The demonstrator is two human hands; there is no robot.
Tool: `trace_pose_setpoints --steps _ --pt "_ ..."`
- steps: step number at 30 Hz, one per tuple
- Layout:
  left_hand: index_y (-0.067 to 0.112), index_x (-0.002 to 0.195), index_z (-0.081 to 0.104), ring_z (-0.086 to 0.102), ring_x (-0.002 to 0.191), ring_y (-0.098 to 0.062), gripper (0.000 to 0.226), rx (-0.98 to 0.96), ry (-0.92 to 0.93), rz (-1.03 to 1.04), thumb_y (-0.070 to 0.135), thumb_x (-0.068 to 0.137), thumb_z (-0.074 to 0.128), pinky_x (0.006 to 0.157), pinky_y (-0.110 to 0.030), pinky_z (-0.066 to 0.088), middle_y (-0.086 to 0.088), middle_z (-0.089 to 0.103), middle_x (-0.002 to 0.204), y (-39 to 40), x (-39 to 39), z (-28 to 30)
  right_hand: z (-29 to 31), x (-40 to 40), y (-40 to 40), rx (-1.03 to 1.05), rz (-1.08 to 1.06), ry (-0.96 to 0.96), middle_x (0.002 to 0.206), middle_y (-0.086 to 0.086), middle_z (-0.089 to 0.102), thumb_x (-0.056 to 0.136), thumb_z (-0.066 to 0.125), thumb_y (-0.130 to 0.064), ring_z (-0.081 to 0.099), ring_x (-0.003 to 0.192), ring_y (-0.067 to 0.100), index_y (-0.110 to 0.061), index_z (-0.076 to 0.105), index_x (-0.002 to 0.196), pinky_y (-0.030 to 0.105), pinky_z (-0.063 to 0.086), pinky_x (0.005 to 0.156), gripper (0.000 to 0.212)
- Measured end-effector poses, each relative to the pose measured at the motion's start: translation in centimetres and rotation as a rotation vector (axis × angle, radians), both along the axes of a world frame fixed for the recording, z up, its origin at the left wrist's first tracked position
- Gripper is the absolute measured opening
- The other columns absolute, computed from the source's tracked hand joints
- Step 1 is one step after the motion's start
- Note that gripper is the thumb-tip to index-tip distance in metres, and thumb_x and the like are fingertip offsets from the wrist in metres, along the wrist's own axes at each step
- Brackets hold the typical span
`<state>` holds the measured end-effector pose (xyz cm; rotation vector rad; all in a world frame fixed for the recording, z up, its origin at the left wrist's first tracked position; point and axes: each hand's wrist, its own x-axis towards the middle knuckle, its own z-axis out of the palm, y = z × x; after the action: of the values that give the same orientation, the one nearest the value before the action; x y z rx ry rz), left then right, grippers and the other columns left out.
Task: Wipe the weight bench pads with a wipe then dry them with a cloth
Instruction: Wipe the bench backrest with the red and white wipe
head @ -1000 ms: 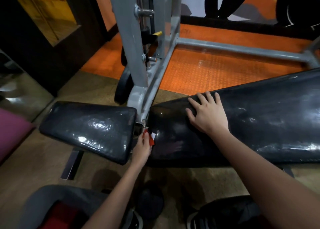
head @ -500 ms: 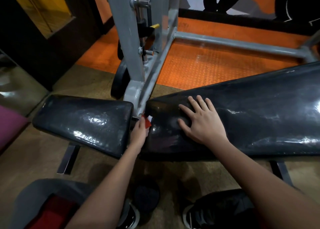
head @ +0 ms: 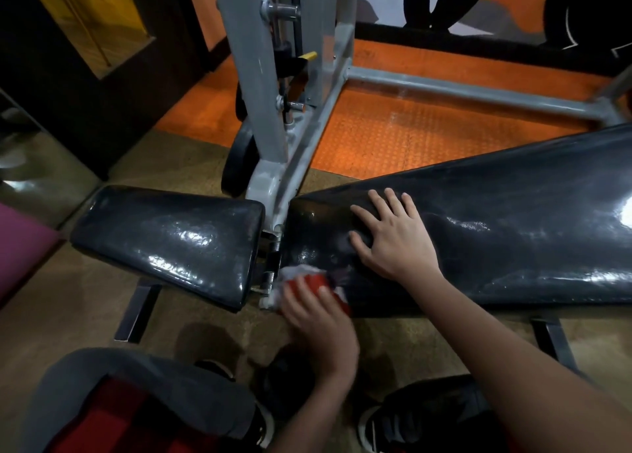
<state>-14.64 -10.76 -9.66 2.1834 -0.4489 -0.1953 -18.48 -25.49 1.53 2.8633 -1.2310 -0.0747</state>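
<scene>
- Where the long back pad [head: 496,233] ends near the gap, a red and white cloth [head: 309,280] lies bunched under the left hand [head: 318,315], whose curled fingers hold it against the pad's near corner.
- Just beyond that grip, the right hand [head: 393,237] rests flat with fingers spread on the same pad.
- Left of the cloth, across the gap, sits the seat pad [head: 171,244]; the grey frame [head: 263,110] rises behind.

I see the bench's long pad [head: 513,233] bearing my flat right hand [head: 393,237]; the seat pad [head: 167,244] lies beside it.
</scene>
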Motion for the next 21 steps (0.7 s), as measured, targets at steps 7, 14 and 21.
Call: trace_pose_setpoints --steps 7,14,21 --pt "0.014 0.153 0.037 0.014 0.154 -0.021 0.057 0.033 -0.246 -0.383 0.042 0.106 0.022 0.124 -0.049 0.008 -0.007 0.024 0.165 -2.6 -7.3 3.9 1.9 -1.8 -2.5 0.118 0.123 -0.001 0.167 0.002 0.031 0.094 0.013 -0.064 0.026 0.156 0.023 -0.037 0.043 0.154 0.04 0.022 0.125 0.073" --pt "0.031 0.147 0.038 0.046 0.134 -0.023 0.053 0.015 -0.133 -0.369 0.054 0.104 0.019 0.109 -0.043 0.041 -0.004 0.047 0.15 3.9 6.9 -2.3 1.7 -3.0 -2.3 0.068 0.144 -0.007 0.164 0.002 0.039 0.098 0.018 -0.06 0.033 0.152 0.022 -0.034 0.048 0.152 0.039 0.026 0.124 0.067" --pt "0.022 0.143 0.052 0.053 0.126 -0.024 0.049 0.126 0.265 -0.261 0.045 0.107 0.028 0.094 -0.032 0.039 0.0 0.058 0.132 1.1 12.7 -0.6 1.5 -2.8 -2.6 0.043 0.152 -0.025 0.164 0.001 0.039 0.1 0.02 -0.058 0.032 0.153 0.021 -0.036 0.047 0.152 0.038 0.025 0.124 0.062"
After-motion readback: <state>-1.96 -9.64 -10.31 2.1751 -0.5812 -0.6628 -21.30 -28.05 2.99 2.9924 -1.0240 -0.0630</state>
